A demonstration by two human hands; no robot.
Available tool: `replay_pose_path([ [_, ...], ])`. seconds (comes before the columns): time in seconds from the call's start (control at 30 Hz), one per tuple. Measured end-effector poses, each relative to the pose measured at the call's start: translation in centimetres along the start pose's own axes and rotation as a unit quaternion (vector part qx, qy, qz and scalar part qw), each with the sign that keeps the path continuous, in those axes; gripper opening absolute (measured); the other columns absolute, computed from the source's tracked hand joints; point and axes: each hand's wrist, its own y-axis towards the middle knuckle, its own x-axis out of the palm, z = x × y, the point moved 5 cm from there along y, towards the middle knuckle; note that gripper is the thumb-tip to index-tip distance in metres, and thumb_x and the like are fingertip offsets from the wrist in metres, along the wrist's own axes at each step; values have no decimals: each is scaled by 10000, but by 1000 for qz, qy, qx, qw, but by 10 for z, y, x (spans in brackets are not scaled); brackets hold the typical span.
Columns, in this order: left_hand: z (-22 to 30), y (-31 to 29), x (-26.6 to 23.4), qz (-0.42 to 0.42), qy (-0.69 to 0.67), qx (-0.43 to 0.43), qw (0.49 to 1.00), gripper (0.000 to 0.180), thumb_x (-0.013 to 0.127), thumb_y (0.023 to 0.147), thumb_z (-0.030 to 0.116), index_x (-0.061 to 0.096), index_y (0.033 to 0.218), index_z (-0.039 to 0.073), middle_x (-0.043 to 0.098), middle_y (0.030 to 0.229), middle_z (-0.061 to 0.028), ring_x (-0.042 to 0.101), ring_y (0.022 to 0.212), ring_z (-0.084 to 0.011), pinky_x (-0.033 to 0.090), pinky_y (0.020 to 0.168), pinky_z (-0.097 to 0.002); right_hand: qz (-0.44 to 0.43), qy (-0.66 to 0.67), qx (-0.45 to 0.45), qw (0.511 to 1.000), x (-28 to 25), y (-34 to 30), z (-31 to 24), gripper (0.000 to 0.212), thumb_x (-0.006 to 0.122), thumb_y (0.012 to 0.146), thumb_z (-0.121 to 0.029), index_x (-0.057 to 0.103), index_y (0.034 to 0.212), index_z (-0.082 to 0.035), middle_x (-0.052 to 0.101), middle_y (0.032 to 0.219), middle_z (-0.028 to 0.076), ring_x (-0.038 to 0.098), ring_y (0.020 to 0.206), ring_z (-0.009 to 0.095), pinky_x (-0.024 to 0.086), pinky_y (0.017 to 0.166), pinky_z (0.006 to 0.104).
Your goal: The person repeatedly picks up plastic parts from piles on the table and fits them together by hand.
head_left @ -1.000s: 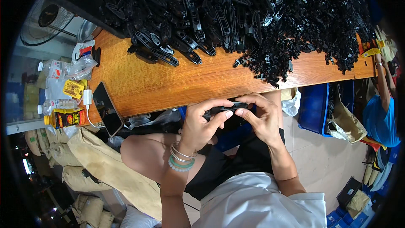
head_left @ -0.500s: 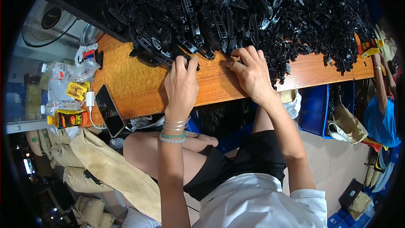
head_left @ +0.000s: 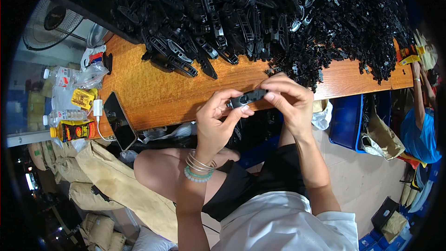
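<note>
A dark, elongated black plastic part [head_left: 250, 96] is held between both hands, just above the front edge of the wooden table [head_left: 148, 88]. My left hand [head_left: 217, 120] pinches its left end between thumb and fingers. The fingertips of my right hand [head_left: 293, 101] close on its right end; whether they also hold a smaller piece there cannot be made out. Beyond the hands lies a large heap of long black plastic parts [head_left: 179, 46]. To its right spreads a heap of much smaller black pieces [head_left: 344, 42], reaching close to my right hand.
A phone [head_left: 120, 122] lies at the table's left end, beside a white charger [head_left: 97, 108], bottles [head_left: 79, 130] and a plastic bag [head_left: 93, 76]. A fan [head_left: 55, 17] stands behind them. At right are a blue bin [head_left: 346, 123] and another person's arm [head_left: 419, 93].
Both hands have drawn back from the edge of the heap toward me and come together. The black plastic part is now held up between them.
</note>
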Motion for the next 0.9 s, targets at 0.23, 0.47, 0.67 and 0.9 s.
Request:
replay_pose_path([
  [0.23, 13, -3, 11, -8, -81, -66, 995, 206, 524, 846, -65, 455, 1040, -75, 614, 897, -195, 666, 796, -264, 565, 691, -301, 57, -116, -24, 991, 0, -12, -15, 189, 674, 720, 41, 701, 897, -22, 591, 848, 55, 521, 808, 144, 424, 663, 243],
  [0.47, 12, -17, 26, 13, -72, -107, 992, 233, 586, 831, -23, 471, 1030, -59, 607, 886, -147, 661, 797, -197, 550, 678, -254, -17, -247, -94, 964, -9, -22, -24, 222, 682, 689, 24, 697, 905, -24, 612, 889, 78, 549, 838, 207, 443, 713, 293],
  [0.67, 14, -21, 37, 58, 39, -59, 996, 184, 626, 773, -27, 541, 935, -27, 628, 843, -72, 632, 688, -109, 514, 631, -220, -7, -91, 68, 994, -13, -37, -11, 236, 695, 723, -4, 678, 958, 2, 646, 909, 123, 615, 829, 203, 474, 748, 283],
  [0.9, -1, -14, 36, 62, -51, -120, 990, 98, 583, 838, 35, 547, 893, -37, 610, 738, -76, 605, 595, -112, 498, 558, -223, -3, -50, 112, 992, -14, -35, 4, 190, 688, 741, -17, 690, 930, -1, 652, 845, 109, 598, 767, 164, 464, 687, 264],
])
